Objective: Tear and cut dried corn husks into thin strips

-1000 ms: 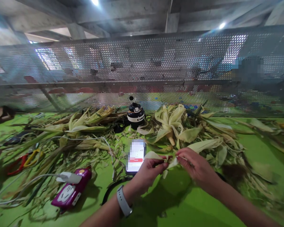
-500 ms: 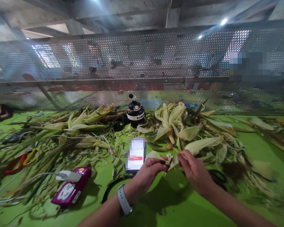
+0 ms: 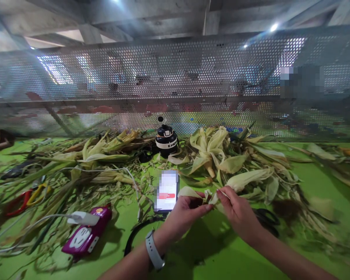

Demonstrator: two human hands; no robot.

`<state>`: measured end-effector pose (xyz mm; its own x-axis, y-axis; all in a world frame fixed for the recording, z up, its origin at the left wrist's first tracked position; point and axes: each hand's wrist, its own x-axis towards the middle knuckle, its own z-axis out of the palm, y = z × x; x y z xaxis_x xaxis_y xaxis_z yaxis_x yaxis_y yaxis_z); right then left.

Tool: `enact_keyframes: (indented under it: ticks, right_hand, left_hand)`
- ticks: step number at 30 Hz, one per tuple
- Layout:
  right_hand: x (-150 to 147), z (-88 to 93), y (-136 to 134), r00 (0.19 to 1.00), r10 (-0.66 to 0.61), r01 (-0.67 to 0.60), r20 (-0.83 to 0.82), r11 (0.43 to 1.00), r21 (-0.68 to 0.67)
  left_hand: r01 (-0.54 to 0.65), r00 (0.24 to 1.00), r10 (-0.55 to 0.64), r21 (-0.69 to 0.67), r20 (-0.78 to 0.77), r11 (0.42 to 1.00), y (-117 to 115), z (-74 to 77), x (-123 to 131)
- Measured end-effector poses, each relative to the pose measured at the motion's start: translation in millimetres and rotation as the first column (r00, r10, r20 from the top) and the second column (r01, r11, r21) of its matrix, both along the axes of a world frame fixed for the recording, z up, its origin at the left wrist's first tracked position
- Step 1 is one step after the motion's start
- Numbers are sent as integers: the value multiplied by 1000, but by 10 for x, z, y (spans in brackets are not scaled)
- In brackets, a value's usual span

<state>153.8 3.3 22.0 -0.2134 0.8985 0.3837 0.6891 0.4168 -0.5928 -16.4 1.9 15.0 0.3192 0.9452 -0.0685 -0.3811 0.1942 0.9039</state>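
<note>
Pale corn husk pieces (image 3: 212, 197) are pinched between my two hands, above the green table (image 3: 210, 252). My left hand (image 3: 189, 210), with a light watch strap at the wrist, is closed on the husk, thumb stretched toward the right. The fingers of my right hand (image 3: 236, 208) grip the other end of the husk. How the strips are folded or joined is too small to tell. Just beyond my left hand lies a phone (image 3: 167, 190) with its screen lit. Black-handled scissors (image 3: 268, 221) lie beside my right hand, partly hidden.
Heaps of corn husks (image 3: 105, 151) cover the left, and another husk bundle (image 3: 210, 151) lies back right. A black bottle (image 3: 166, 142) stands at the back before a perforated metal screen (image 3: 175, 85). On the left are a purple power bank (image 3: 87, 233), white cable, and red and yellow scissor handles (image 3: 25, 202).
My left hand has shifted slightly right, its thumb now extended along the husk. My right hand keeps its pinch almost in place.
</note>
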Motion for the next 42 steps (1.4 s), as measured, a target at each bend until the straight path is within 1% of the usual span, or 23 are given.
enact_keyframes:
  ticks: [3, 5, 7, 8, 10, 12, 14, 17, 19, 21, 23, 25, 27, 29, 31, 33, 35, 37, 39, 40, 42]
  right_hand:
    - [-1, 2, -4, 999, 1, -3, -36, 999, -53]
    - [5, -2, -2, 1000, -5, 2, -31, 996, -91]
    - [16, -21, 6, 1000, -9, 10, 21, 998, -66]
    - [24, -34, 11, 998, -10, 11, 68, 1000, -14]
    - [42, -59, 19, 981, -32, 3, 193, 989, 147]
    - [60, -66, 20, 946, -70, -36, 317, 948, 317]
    - [76, -45, 11, 916, -118, -73, 384, 891, 449]
    - [89, 8, -18, 892, -148, -127, 428, 825, 550]
    - [86, 34, -42, 880, -141, -164, 454, 807, 568]
    - [72, 48, -66, 870, -93, -213, 483, 814, 540]
    - [52, 62, -90, 859, -15, -278, 512, 826, 490]
    - [34, 88, -110, 844, 50, -335, 534, 826, 453]
    - [26, 131, -122, 836, 75, -361, 544, 822, 441]
    - [32, 182, -118, 842, 91, -369, 533, 816, 444]
    - [54, 225, -92, 867, 114, -359, 485, 818, 449]
    - [88, 248, -47, 892, 159, -356, 423, 823, 442]
    - [125, 256, 6, 904, 231, -374, 359, 834, 406]
    - [159, 267, 47, 897, 328, -414, 298, 857, 305]
    - [185, 298, 69, 886, 404, -439, 227, 889, 130]
    - [195, 321, 73, 885, 424, -437, 190, 899, 31]
    - [212, 372, 73, 897, 429, -412, 108, 898, -153]
  left_hand:
    - [-33, 999, 33, -21, -8, 999, 6, -4, 4]
    - [-71, 997, 70, -35, -36, 997, 26, -3, 1]
    - [-113, 992, 110, -47, -61, 992, 55, -3, -10]
    - [-137, 989, 134, -51, -69, 989, 70, -5, -17]
    - [-195, 979, 191, -54, -71, 979, 96, -14, -34]
    - [-243, 969, 240, -50, -64, 969, 113, -25, -48]
    - [-261, 965, 259, -45, -46, 964, 120, -31, -58]
    - [-254, 966, 253, -21, -50, 967, 120, -29, -64]
    - [-254, 965, 253, -6, -73, 967, 119, -24, -65]
    - [-259, 962, 258, 2, -85, 966, 119, -27, -64]
    - [-265, 958, 265, 19, -106, 964, 121, -38, -64]
    - [-268, 951, 273, 52, -149, 962, 125, -58, -68]
    - [-234, 948, 248, 90, -201, 968, 127, -79, -75]
    - [-173, 941, 209, 151, -268, 973, 124, -95, -83]
    - [-87, 924, 166, 233, -345, 969, 111, -100, -93]
    - [31, 906, 107, 315, -410, 948, 87, -90, -103]
    - [158, 892, 30, 374, -451, 914, 59, -63, -116]
    - [266, 876, -43, 409, -480, 873, 35, -23, -132]
    - [332, 864, -95, 418, -494, 846, 21, 18, -150]
    - [353, 859, -113, 416, -499, 838, 17, 35, -158]
    - [371, 854, -133, 409, -504, 834, 15, 53, -173]
